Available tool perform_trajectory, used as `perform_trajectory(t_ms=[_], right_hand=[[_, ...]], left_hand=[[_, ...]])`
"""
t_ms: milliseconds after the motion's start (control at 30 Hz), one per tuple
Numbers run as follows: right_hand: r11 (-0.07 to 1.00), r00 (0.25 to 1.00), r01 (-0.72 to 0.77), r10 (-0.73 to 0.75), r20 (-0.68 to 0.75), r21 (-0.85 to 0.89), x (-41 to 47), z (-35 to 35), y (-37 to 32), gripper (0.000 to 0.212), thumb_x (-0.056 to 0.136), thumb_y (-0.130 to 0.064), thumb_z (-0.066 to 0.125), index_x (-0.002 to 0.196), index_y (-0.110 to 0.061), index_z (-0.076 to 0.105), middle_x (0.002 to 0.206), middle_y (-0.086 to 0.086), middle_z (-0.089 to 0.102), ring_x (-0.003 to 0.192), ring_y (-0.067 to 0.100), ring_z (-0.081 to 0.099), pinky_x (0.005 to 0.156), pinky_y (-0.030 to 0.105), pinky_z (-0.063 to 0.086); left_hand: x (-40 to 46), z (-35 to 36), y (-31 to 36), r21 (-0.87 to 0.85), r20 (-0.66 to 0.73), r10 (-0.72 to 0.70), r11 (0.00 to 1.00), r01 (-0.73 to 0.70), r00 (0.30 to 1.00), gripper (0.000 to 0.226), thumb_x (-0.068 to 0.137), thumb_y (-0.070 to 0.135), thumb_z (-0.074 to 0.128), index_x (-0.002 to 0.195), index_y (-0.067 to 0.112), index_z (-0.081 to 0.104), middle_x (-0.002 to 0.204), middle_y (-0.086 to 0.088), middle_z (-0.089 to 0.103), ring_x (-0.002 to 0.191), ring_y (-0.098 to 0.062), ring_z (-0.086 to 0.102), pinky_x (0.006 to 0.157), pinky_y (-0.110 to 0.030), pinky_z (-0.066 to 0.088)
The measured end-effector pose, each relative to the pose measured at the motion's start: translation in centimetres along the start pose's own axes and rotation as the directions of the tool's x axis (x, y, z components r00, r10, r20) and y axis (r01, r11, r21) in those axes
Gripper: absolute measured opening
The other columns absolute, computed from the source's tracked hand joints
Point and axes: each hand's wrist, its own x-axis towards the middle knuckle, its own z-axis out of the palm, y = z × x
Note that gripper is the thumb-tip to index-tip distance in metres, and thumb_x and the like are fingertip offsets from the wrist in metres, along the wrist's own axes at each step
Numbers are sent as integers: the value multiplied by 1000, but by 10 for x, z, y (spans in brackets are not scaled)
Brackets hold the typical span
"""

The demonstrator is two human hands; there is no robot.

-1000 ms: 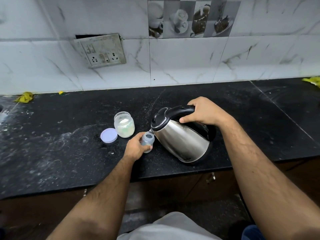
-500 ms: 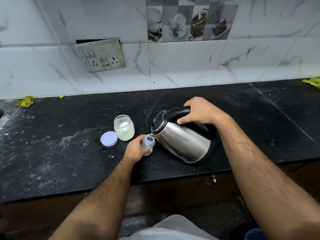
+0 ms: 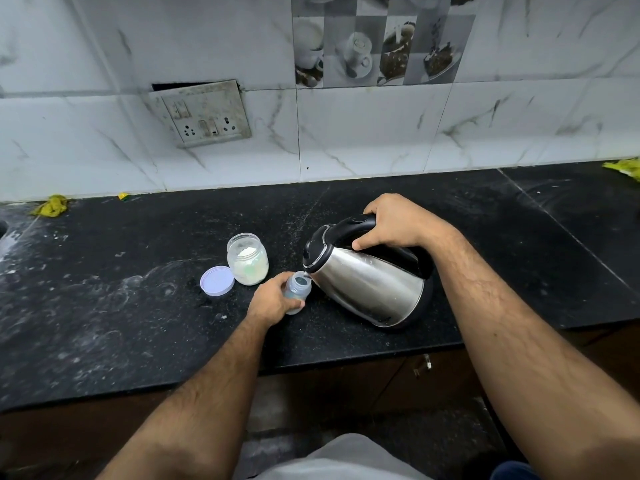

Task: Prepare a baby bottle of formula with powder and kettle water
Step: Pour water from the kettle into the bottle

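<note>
One jar (image 3: 247, 259) holds white powder; kettle (image 3: 367, 282) spout meets bottle (image 3: 297, 291).

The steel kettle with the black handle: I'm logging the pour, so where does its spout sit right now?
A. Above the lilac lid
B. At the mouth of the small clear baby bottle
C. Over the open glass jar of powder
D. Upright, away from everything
B: the tilted steel kettle, held by the right hand, has its spout at the mouth of the small clear baby bottle that the left hand steadies.
</note>
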Motion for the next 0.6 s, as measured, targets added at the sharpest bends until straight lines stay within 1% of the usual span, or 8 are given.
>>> perform_trajectory(t_ms=[100,167,233,333,400,467,500,600], right_hand=[[1000,1000,1,-1,9,-28,2,-1,-3,39,67,-46,83,76,-13,65,72,10,69,70,31,69,56,32,45],[999,1000,5,-5,10,-44,3,-1,-4,39,68,-45,83,76,-12,64,70,7,68,71,30,68,55,30,43],[998,1000,11,-10,13,-56,4,-2,-6,38,69,-45,82,74,-16,59,67,0,64,70,29,68,54,29,39],[998,1000,18,-17,26,-63,5,-3,-8,37,69,-45,82,69,-20,55,64,-3,60,66,24,65,53,29,35],[997,999,23,-21,26,-78,5,-4,-10,38,71,-44,82,68,-17,56,62,-7,54,62,16,56,53,29,34],[996,999,27,-25,23,-90,6,-4,-11,41,71,-44,82,73,-9,61,63,-3,55,62,16,51,53,30,35],[995,999,28,-26,24,-94,7,-5,-12,42,71,-44,82,75,-7,63,64,-2,55,63,16,51,54,30,36],[994,999,28,-25,33,-101,7,-7,-13,39,71,-43,83,75,-12,58,62,-11,50,61,9,49,52,28,32]], left_hand=[[-1,-1,2,10,3,4,1000,-4,1000,58,68,13,85,117,35,62,108,10,70,104,-12,64,101,-32,46],[-1,-2,1,11,9,3,1000,-3,1000,58,69,13,85,117,35,61,109,10,70,104,-12,64,102,-34,46],[0,-2,0,9,7,-4,1000,4,1000,59,69,14,85,118,34,62,110,9,70,104,-12,64,103,-35,46],[1,-2,0,16,5,-6,1000,6,1000,60,68,15,86,120,33,62,109,9,71,104,-12,65,104,-37,46],[3,-2,-1,20,12,-7,1000,7,1000,60,67,15,86,119,33,62,109,9,71,104,-13,65,104,-37,46],[4,-2,-1,25,16,-5,1000,5,1000,60,67,16,87,118,34,62,108,10,71,104,-12,65,104,-38,46],[4,-2,-1,30,15,-4,1000,4,1000,59,67,17,87,118,35,62,108,10,71,103,-12,65,104,-38,46],[4,-3,0,42,16,-9,999,9,1000,59,68,17,86,118,35,61,108,9,71,104,-13,65,104,-39,46]])
